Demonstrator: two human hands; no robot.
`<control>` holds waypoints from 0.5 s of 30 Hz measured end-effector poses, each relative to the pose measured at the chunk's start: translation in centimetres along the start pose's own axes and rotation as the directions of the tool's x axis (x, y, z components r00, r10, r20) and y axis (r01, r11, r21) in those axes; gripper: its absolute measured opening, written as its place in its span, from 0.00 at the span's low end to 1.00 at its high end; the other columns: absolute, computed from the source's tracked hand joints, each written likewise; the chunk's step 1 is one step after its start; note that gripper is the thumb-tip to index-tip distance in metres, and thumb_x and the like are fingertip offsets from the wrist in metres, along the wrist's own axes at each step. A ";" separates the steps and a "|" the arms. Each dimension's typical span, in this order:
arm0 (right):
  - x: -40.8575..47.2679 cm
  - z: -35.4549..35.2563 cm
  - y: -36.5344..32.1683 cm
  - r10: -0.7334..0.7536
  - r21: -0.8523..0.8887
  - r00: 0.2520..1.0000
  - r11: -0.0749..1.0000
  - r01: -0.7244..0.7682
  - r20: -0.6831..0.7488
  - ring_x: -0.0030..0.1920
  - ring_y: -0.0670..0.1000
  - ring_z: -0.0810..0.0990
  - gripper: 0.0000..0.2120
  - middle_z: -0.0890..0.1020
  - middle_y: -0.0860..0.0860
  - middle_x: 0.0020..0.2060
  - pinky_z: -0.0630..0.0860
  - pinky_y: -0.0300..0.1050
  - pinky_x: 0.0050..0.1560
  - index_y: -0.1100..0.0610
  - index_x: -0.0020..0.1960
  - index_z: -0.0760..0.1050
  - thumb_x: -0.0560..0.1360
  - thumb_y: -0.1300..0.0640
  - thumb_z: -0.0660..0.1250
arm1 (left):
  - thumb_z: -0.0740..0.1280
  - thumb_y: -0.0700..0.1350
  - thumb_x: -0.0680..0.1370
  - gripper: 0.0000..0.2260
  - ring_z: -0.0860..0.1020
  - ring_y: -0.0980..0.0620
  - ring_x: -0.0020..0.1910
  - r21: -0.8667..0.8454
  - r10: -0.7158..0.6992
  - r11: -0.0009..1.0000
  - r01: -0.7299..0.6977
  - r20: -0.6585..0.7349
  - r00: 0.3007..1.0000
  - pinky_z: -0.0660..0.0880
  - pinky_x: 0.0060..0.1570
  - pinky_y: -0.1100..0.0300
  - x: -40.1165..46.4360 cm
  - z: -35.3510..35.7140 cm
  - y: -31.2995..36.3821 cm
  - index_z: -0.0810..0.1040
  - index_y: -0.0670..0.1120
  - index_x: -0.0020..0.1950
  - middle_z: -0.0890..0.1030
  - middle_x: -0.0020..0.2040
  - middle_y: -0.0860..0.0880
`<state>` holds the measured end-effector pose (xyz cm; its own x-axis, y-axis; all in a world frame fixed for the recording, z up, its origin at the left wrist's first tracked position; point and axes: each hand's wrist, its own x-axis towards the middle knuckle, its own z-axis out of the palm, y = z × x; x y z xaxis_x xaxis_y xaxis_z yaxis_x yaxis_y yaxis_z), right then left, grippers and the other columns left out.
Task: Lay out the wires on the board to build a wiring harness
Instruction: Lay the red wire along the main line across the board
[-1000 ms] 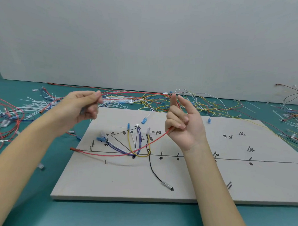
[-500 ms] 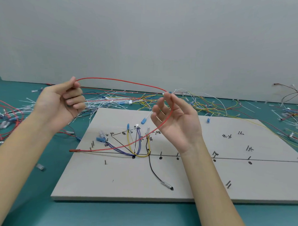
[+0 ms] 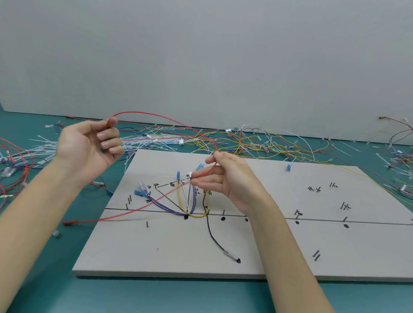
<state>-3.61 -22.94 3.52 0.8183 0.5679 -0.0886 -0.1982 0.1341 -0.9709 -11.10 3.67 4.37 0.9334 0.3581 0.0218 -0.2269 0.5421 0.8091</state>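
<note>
A long red wire (image 3: pixel 155 116) arcs through the air above the far edge of the board (image 3: pixel 291 248). The left hand (image 3: pixel 88 150), raised over the tabletop (image 3: pixel 149 297) left of the board, pinches one part of it between thumb and forefinger, the other fingers curled in loosely. From there the wire loops up and across to the right hand (image 3: pixel 233 178), which hangs over the middle of the board and holds it between thumb and forefinger, the remaining fingers stretched out leftward. Below the right hand the wire runs down and left across the board; its dark red tip (image 3: pixel 68 223) lies past the board's left edge over the tabletop.

On the board, under the right hand, yellow, purple and white wires (image 3: pixel 187 202) with blue connectors fan out from a point on a long black line drawn across the board. A black wire (image 3: pixel 212 233) runs from that line toward the near edge and ends in a metal tip. Short pins and handwritten marks dot the board.

Behind the board, a tangle of loose wires and white cable ties (image 3: pixel 260 141) spreads over the green tabletop, with more red wires (image 3: pixel 3 172) at the far left.
</note>
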 end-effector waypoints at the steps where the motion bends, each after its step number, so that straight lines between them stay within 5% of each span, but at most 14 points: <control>1: 0.1 0.2 0.0 -0.002 0.110 1.000 0.994 -0.001 0.027 0.41 0.61 0.85 0.12 0.84 0.64 0.40 0.83 0.47 0.42 0.61 0.48 0.68 0.84 0.57 0.51 | 0.60 0.42 0.73 0.06 0.62 0.56 0.27 0.078 -0.023 0.997 0.022 0.006 1.000 0.62 0.28 0.66 0.0 0.1 -0.3 0.76 0.46 0.39 0.64 0.31 0.54; 5: 0.2 0.3 -0.1 -0.061 0.512 0.993 0.859 0.003 0.097 0.47 0.64 0.85 0.15 0.83 0.66 0.47 0.83 0.48 0.47 0.59 0.42 0.67 0.85 0.57 0.51 | 0.56 0.41 0.79 0.10 0.79 0.50 0.33 0.396 -0.207 0.907 0.143 0.126 0.970 0.79 0.35 0.62 -0.2 1.0 -1.6 0.73 0.45 0.40 0.81 0.38 0.45; 8: 0.3 0.0 -0.3 -0.088 0.670 0.992 0.743 0.006 0.089 0.48 0.64 0.84 0.16 0.83 0.67 0.48 0.82 0.50 0.50 0.59 0.41 0.68 0.85 0.57 0.50 | 0.58 0.41 0.78 0.08 0.84 0.42 0.46 0.518 -0.278 0.844 0.135 0.209 0.938 0.79 0.49 0.53 -0.6 1.7 -2.2 0.69 0.45 0.39 0.84 0.49 0.37; 15: 0.2 -0.3 -0.6 -0.070 0.790 0.997 0.613 0.016 0.034 0.42 0.61 0.86 0.15 0.84 0.64 0.43 0.83 0.46 0.40 0.62 0.43 0.71 0.84 0.60 0.52 | 0.58 0.44 0.77 0.05 0.73 0.52 0.27 0.487 -0.234 0.867 0.105 0.212 0.949 0.71 0.25 0.65 -1.3 2.0 -1.0 0.72 0.46 0.42 0.81 0.39 0.43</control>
<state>-3.21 -23.14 3.99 0.8113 0.5844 -0.0126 -0.5345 0.7329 -0.4209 -11.51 1.16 4.64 0.9977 0.0520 -0.0445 0.0370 0.1374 0.9898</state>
